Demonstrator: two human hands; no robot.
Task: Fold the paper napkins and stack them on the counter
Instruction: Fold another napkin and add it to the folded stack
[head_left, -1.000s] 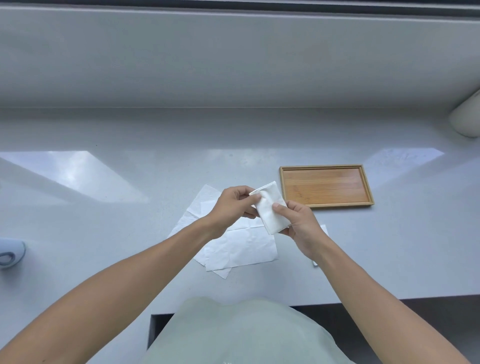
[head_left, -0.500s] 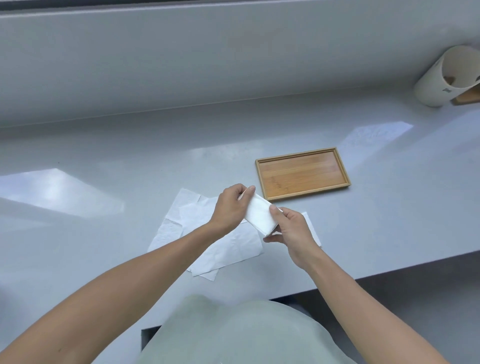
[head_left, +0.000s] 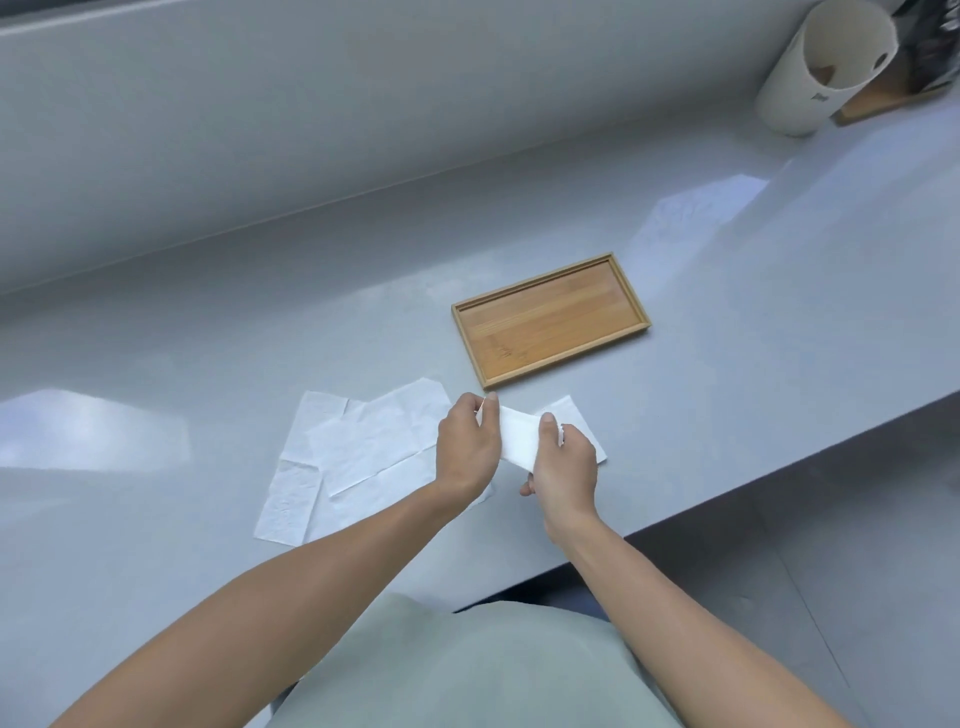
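A small folded white napkin (head_left: 517, 439) is pinched between both hands just above the grey counter (head_left: 208, 353). My left hand (head_left: 465, 449) grips its left end, my right hand (head_left: 563, 467) its right end. Beneath my right hand, another folded napkin (head_left: 579, 421) lies flat on the counter, partly hidden. To the left, several unfolded white napkins (head_left: 358, 457) lie spread and overlapping; my left wrist covers their right edge.
A shallow wooden tray (head_left: 550, 317) sits on the counter just beyond the hands. A white cylindrical cup (head_left: 821, 67) stands at the far right beside a wooden stand. The counter's front edge (head_left: 727, 499) runs diagonally at the right, with floor below.
The view has swung to the right and tilted. Both hands have lowered the folded napkin toward the counter, over the folded one lying there.
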